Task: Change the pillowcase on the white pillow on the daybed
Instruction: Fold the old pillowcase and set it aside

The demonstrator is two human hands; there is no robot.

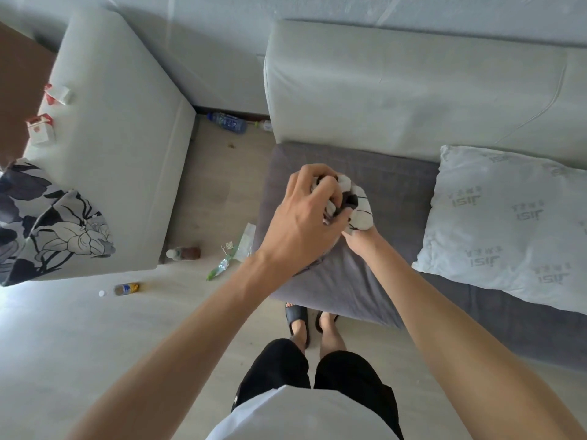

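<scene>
Both hands bunch a white pillowcase with black floral print [355, 201] above the grey daybed cushion [333, 281]: left hand [305, 220] gripping it, right hand [357, 239] buried inside. The bare white branded pillow [508, 230] lies just right; next, I judge, the opening must be spread and drawn over it.

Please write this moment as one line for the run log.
left hand: grips bunched pillowcase | right hand: inside pillowcase | white pillow: bare, on daybed

Pale wood-look floor [79, 338], daylight glare at left edge. Light grey wall [286, 7] at top. Off-white ottoman [120, 147] left, brown cabinet [19, 90] beside it. Off-white sofa back cushion [413, 90], grey seat cover [365, 274]. Bottles [228, 122] and wrappers [235, 252] on floor between them.
</scene>
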